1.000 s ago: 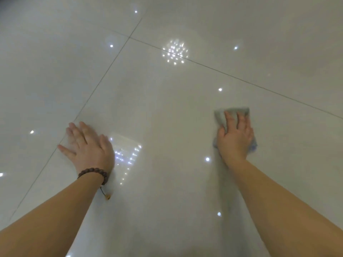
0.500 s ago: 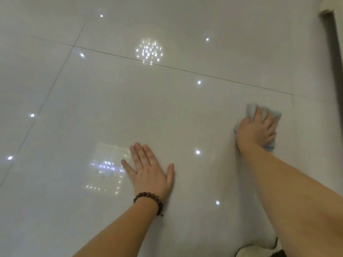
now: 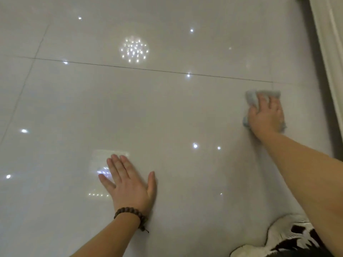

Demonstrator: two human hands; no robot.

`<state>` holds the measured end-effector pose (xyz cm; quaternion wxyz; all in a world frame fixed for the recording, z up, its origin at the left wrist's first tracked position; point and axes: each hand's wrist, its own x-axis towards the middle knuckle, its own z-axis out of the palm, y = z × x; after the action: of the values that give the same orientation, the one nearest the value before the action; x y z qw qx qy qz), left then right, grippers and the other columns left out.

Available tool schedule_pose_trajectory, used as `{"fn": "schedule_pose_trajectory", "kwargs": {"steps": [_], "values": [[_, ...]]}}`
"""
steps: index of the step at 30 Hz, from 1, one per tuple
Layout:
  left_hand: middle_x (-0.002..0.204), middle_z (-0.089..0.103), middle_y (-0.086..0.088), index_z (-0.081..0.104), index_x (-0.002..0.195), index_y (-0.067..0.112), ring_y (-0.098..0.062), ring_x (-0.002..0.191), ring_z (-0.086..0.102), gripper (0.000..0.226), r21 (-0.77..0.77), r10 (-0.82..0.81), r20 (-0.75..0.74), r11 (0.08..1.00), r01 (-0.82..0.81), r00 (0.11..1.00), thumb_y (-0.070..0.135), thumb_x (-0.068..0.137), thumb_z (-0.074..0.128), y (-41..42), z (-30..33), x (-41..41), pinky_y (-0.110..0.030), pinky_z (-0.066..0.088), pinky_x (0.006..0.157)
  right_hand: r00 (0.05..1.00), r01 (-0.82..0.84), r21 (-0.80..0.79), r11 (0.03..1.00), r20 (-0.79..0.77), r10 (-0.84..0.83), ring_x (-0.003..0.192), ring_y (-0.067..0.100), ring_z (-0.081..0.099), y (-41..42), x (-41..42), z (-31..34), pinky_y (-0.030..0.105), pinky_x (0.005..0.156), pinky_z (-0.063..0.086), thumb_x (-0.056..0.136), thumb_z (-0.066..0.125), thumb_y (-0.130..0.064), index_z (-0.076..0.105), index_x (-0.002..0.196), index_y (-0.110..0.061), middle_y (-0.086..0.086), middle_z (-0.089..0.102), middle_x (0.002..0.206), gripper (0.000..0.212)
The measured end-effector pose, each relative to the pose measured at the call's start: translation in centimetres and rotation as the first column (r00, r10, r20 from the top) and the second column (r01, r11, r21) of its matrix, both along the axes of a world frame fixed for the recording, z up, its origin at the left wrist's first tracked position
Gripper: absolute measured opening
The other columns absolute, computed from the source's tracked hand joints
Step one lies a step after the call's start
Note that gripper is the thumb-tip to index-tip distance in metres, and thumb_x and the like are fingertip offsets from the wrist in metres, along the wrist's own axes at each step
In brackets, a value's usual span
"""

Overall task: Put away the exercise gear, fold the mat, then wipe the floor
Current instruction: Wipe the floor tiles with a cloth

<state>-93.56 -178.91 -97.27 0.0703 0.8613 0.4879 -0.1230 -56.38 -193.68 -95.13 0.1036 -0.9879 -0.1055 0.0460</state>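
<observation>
The grey cloth [image 3: 251, 98] lies bunched on the glossy white tile floor [image 3: 167, 112] at the right of the view, near a pale wall edge [image 3: 326, 52] — most of it is covered by the right hand [image 3: 265, 117]. That hand presses down on it, fingers [image 3: 262, 102] laid forward over the fabric and slightly bent; whether they pinch the cloth or only push on it, I cannot tell. The left hand [image 3: 130, 184] rests flat on the floor well apart from the cloth, fingers straight, thumb spread, holding nothing — a dark beaded bracelet [image 3: 130, 215] circles its wrist. Ceiling lights reflect as bright dots in the tiles, and thin grout lines cross the floor. A black-and-white patterned fabric [image 3: 289, 236] shows at the lower right corner, under the right forearm.
</observation>
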Motion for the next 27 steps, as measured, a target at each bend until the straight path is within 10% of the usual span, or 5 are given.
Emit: {"fn": "schedule_pose_trajectory", "kwargs": {"steps": [3,12,18,22,27], "values": [[0.159,0.000,-0.022,0.000,0.149,-0.005,-0.032,0.147,-0.011,0.093,-0.005,0.003,-0.016,1.000,-0.003,1.000,0.063,0.088,0.016,0.1,0.0,0.1,-0.061,-0.004,0.115,0.984,0.175,0.019,0.984,-0.022,-0.175,0.143,0.032,0.016,3.4,-5.3,-0.3,0.046,0.115,0.011,0.091,0.041,-0.037,0.035,0.145,-0.032,0.008,0.022,0.156,0.055],[0.159,-0.004,-0.020,-0.002,0.150,-0.001,-0.029,0.147,-0.012,0.088,-0.046,0.012,0.026,0.999,-0.011,1.000,0.059,0.087,0.013,-0.1,1.0,-0.1,-0.060,-0.005,0.115,0.703,-0.708,0.047,0.705,-0.048,0.709,0.138,0.029,0.034,3.7,-22.7,-0.5,0.049,0.111,0.027,0.082,0.038,-0.042,0.048,0.136,-0.037,0.004,0.042,0.148,0.055],[0.159,-0.005,-0.020,-0.003,0.150,-0.002,-0.030,0.147,-0.013,0.089,-0.036,0.025,0.015,0.999,-0.024,1.000,0.058,0.087,0.014,-0.2,0.5,0.1,-0.060,-0.006,0.114,0.999,-0.038,-0.056,0.998,-0.029,0.037,0.144,0.032,0.017,-11.7,-8.2,-0.4,0.049,0.115,0.019,0.091,0.025,-0.052,0.035,0.146,-0.026,0.012,0.025,0.156,0.062],[0.159,-0.003,-0.021,-0.002,0.150,-0.003,-0.031,0.147,-0.012,0.089,-0.008,0.023,0.016,1.000,-0.023,1.000,0.059,0.088,0.016,-0.1,0.1,0.1,-0.060,-0.005,0.115,0.877,0.478,-0.008,0.879,-0.054,-0.477,0.145,0.031,0.007,-7.4,-6.5,-0.1,0.050,0.115,0.006,0.094,0.043,-0.037,0.029,0.147,-0.034,0.006,0.016,0.158,0.055],[0.159,-0.001,-0.021,0.000,0.150,-0.002,-0.030,0.147,-0.010,0.088,0.013,0.016,0.046,1.000,-0.016,0.999,0.058,0.089,0.018,-0.2,-0.1,-0.1,-0.061,-0.003,0.115,0.810,-0.578,0.024,0.815,0.132,0.571,0.136,0.035,0.035,6.4,-21.2,-2.2,0.047,0.111,0.017,0.083,0.037,-0.039,0.049,0.136,-0.032,0.009,0.043,0.146,0.055]]}}
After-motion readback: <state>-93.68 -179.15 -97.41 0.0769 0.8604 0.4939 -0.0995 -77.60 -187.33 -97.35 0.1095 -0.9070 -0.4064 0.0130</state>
